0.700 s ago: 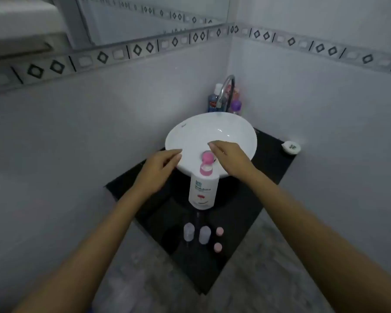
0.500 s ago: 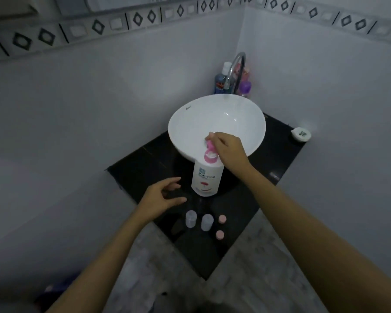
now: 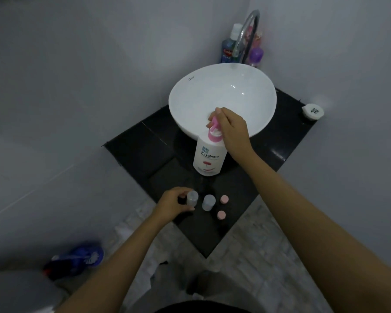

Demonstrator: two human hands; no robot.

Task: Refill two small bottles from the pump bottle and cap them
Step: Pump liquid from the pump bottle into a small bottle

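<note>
One small bottle (image 3: 192, 198) between left fingers (image 3: 182, 193), right hand (image 3: 231, 129) on pump (image 3: 213, 123)

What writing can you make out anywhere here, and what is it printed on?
"Shokubutsu": pump bottle; the smaller print under it is too blurred.
"Kassa" or similar, unclear: rim of the white basin.
"Col...", partly hidden: blue bottle behind the tap.
Dark mark on the small white dish: unreadable.
</note>
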